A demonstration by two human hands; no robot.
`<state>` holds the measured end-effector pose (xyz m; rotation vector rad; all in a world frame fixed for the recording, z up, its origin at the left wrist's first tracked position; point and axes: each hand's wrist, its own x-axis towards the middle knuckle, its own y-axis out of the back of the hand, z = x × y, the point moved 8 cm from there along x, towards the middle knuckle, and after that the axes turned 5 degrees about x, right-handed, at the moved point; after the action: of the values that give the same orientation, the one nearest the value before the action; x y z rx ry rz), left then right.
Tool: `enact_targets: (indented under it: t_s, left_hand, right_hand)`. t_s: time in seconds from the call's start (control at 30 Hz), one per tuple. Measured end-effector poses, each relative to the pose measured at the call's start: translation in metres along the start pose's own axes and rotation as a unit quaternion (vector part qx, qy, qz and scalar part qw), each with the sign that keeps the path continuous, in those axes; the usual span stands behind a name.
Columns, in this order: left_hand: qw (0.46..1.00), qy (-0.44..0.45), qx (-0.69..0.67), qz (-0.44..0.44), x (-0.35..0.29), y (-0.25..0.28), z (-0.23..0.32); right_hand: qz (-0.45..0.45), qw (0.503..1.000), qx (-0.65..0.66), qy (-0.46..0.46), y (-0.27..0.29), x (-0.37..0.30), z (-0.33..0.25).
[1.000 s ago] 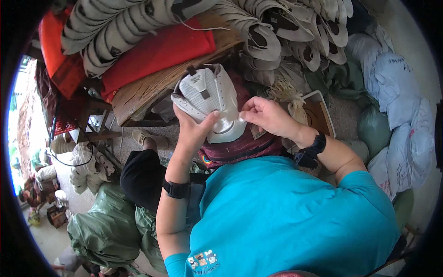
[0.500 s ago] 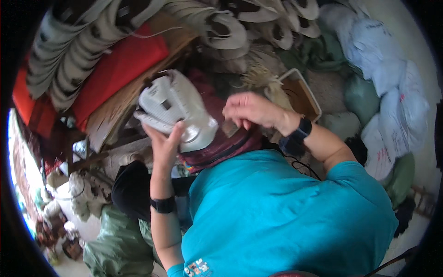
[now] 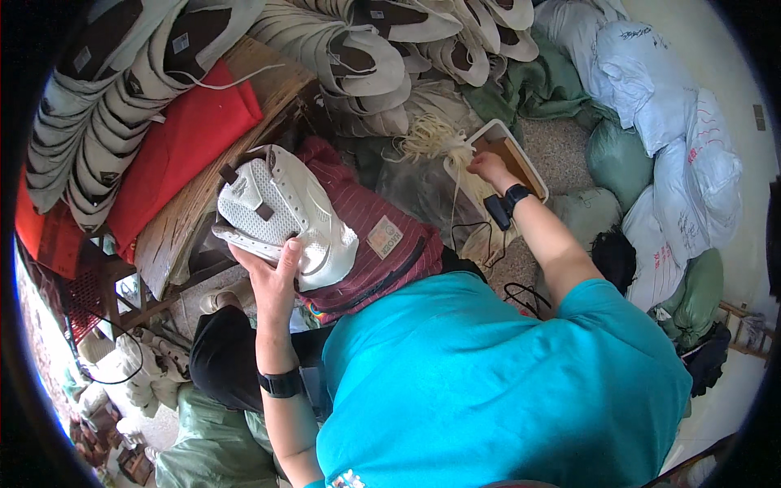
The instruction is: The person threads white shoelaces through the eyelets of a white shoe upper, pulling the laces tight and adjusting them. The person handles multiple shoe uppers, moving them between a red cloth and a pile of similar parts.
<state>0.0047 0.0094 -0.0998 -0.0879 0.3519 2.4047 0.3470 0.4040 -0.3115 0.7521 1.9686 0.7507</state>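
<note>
Nested off-white shoe uppers [image 3: 114,154] lie at left beside red cloth [image 3: 191,150] on the wooden surface [image 3: 195,220]. The left hand [image 3: 272,278] pinches a white sneaker upper [image 3: 313,220] between thumb and fingers, above maroon striped fabric [image 3: 407,264]. Rightward, the right hand [image 3: 493,171] has its fingers bunched at cream laces [image 3: 431,137] beside a white-rimmed tray [image 3: 543,193]; whether they grip a strand is hard to tell.

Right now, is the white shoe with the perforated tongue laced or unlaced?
Unlaced where visible: the white shoe shows bare eyelets, no lace crossing its tongue.
</note>
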Motion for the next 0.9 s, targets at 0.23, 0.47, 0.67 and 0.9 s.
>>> enact_targets:
  t_s: [0.23,0.47,0.67,0.9]
  left_hand:
    - [1.000,0.001,0.003,0.003,0.001,0.001,0.001]
    - [0.975,-0.031,0.213,0.062,-0.011,0.034,0.021]
    - [0.973,-0.222,0.067,-0.001,-0.031,0.015,0.110]
    - [0.938,0.044,-0.119,-0.323,-0.060,-0.030,0.090]
  right_hand:
    - [0.035,0.989,0.126,-0.065,-0.037,-0.002,0.010]
    - [-0.078,0.753,0.644,-0.111,0.002,-0.050,-0.077]
    - [-0.181,0.893,0.317,0.263,0.046,-0.175,-0.294]
    - [-0.233,0.798,0.192,0.522,0.078,-0.283,-0.406]
